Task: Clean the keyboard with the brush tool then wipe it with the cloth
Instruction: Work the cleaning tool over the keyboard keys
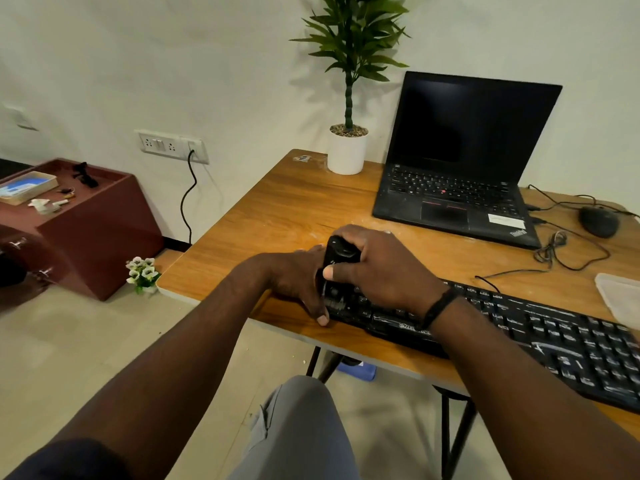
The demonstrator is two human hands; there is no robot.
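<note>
A: Where's the brush tool [341,258] right now?

B: In the right hand [384,268], fingers and thumb curled round its black body, so that grip is clenched on the tool. It sits at the left end of the keyboard [519,337], bristles down among the keys there.

A: And the left hand [298,282]?

B: Resting against the keyboard's left edge on the table [277,209], thumb down at the near corner. It looks like bracing, not grasping; the fingers lie relaxed and hold nothing that I can see.

A: What could go wrong?

B: The keyboard lies close to the near edge of the table. If the left hand lets up while the brush pushes toward the near side, I'd guess it could slide or tip off. Pressing too hard might also pop a keycap.

A: The cloth?

B: A pale thing [620,299] lies at the far right beside the keyboard; I can't tell whether that's the cloth. The wiping step looks not yet begun.

A: Anything else near?

B: The laptop [464,157] and mouse [599,221] sit farther back, with loose cables [554,247] between that a wide sweep could snag
</note>
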